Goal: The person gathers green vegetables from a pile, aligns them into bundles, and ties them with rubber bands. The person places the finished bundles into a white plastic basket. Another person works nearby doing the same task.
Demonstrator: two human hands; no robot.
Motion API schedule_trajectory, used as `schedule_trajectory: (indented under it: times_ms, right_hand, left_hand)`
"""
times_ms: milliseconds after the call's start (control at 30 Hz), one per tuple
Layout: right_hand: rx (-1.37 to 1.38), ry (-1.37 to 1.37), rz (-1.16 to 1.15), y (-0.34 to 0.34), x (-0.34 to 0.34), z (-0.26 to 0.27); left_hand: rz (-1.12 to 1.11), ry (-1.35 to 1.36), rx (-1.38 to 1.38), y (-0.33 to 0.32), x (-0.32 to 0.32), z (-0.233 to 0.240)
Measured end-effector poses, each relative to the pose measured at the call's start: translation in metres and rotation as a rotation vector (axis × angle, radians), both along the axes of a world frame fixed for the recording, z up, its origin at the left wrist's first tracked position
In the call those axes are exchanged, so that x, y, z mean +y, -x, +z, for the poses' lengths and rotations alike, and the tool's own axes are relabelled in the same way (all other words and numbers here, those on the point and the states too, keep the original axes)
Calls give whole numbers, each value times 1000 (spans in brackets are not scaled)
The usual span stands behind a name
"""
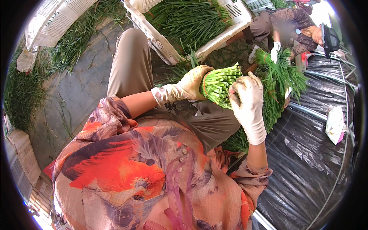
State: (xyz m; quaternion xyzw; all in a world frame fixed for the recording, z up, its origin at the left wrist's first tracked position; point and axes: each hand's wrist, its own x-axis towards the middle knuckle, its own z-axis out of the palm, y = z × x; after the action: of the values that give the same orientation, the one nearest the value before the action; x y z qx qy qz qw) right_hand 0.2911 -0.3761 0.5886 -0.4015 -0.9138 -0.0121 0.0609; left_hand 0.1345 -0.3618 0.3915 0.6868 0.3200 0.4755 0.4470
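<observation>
My left hand, in a whitish glove, is closed around a bunch of green chive-like stalks. An orange rubber band circles the bunch close to my fingers. The pale cut ends point right, towards my right hand, also gloved. Its curled fingers and thumb are at those ends; whether they pinch a stalk is hidden. The bunch is held above my lap, and its leafy part is mostly hidden behind my left hand.
A white plastic crate holds banded green bunches ahead. At upper right, a co-worker in gloves handles another bunch. More greens lie beside my right hand. Black plastic sheeting with metal pipes spans the right; loose leaves litter the left floor.
</observation>
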Motion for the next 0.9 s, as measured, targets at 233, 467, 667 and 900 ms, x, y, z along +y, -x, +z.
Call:
schedule_trajectory:
  times_ms: [233, 467, 667, 900]
  right_hand:
    - [51, -93, -97, -8, -4, 7]
    - [555, -308, -661, -53, -27, 114]
    - [689, -724, -1212, -121, -82, 185]
    - [574, 181, -801, -52, -78, 36]
  left_hand:
    - [-4, 18, 4, -1, 4, -3]
    - [17, 75, -116, -3, 5, -15]
    - [-42, 262, -292, -3, -1, -38]
    - [-163, 556, -600, -25, 1, -67]
